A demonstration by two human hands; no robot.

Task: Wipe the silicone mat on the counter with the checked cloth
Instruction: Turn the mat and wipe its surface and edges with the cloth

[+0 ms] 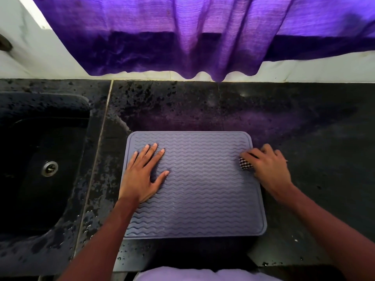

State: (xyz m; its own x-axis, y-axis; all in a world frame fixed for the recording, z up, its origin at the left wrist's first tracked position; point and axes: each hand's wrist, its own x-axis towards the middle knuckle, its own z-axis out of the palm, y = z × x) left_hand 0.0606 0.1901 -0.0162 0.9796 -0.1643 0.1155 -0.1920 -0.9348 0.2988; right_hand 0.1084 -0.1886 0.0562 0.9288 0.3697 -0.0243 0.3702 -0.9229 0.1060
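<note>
Black stone counter (304, 138), sink (40, 159) at left, purple curtain (182, 37) behind. Mat (198, 189): grey, ribbed, flat, centred. Left hand (142, 175): fingers spread, pressing mat's left side. Right hand (267, 167): fingers closed on bunched cloth (246, 164) at mat's right edge; unwiped surface lies leftward.

A home kitchen, by the look of it. Dark speckled stone counter (263, 118) wet with droplets, a black sink (40, 159) with a metal drain (49, 168) at nine o'clock, a ridged silicone mat (198, 179) at centre. Purple curtain (182, 37) over a white tiled wall (30, 57) at twelve o'clock.
</note>
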